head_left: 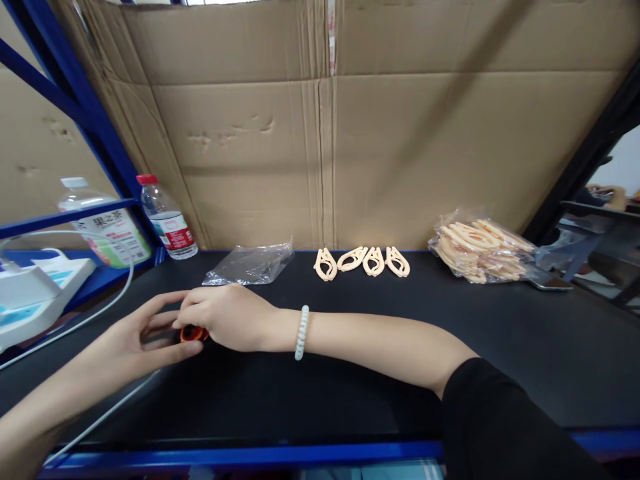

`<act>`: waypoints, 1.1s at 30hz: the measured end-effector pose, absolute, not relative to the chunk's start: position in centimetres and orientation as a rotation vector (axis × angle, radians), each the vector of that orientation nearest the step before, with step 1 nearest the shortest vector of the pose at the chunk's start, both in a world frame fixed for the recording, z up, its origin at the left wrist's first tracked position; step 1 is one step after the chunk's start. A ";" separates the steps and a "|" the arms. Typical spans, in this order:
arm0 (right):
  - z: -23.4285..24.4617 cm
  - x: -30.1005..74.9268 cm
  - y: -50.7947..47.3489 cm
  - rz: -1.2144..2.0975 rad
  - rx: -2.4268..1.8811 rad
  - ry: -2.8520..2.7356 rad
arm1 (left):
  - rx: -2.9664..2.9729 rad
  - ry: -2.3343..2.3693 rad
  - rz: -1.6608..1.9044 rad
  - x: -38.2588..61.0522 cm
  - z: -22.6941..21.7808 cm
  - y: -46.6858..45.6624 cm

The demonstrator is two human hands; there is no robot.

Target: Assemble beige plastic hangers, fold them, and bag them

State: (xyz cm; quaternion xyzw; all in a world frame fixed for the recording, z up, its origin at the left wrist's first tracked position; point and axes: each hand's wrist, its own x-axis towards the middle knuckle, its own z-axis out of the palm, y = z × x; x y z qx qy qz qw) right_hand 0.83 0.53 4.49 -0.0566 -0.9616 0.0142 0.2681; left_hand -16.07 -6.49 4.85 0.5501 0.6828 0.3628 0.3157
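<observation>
A small round orange thing with a dark middle (193, 333) is held low over the black table, mostly covered by fingers, so its kind is not clear. My left hand (150, 333) curves around it from the left, thumb along its near side. From the right, my right hand (227, 318) closes over its top with bent fingers; a pale bead bracelet (302, 333) circles that wrist. Just behind the hands lies a flat clear plastic bag (250, 265). Several peach folding hangers (374, 262) stand in a row farther right, near the cardboard.
A clear bag of peach hangers (480, 250) sits at the back right, beside a phone (550, 281). Bottles (173, 230) and a white power strip (45, 293) are at left. A white cable (100, 423) crosses the table's front left. Cardboard (400, 153) walls the back.
</observation>
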 end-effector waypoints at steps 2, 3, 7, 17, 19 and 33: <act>3.9 0.8 0.8 0.120 -0.131 -2.511 | 1.422 1.833 0.966 -15.7 5.3 -6.7; 3.6 0.8 0.9 0.142 -0.129 -2.469 | 1.391 1.864 0.964 -15.4 5.6 -6.8; 2.9 0.7 1.0 0.205 -0.155 -2.402 | 1.335 1.928 0.954 -14.4 6.5 -6.9; 2.9 -0.2 1.7 0.295 -0.233 -2.382 | 1.627 1.962 0.909 -16.8 4.5 -6.1; 3.0 0.5 2.0 0.304 -0.264 -2.307 | 1.723 2.035 0.841 -17.4 4.6 -5.8; 0.7 14.2 0.9 0.406 -0.449 -2.142 | 2.234 2.601 0.532 -22.1 4.6 1.5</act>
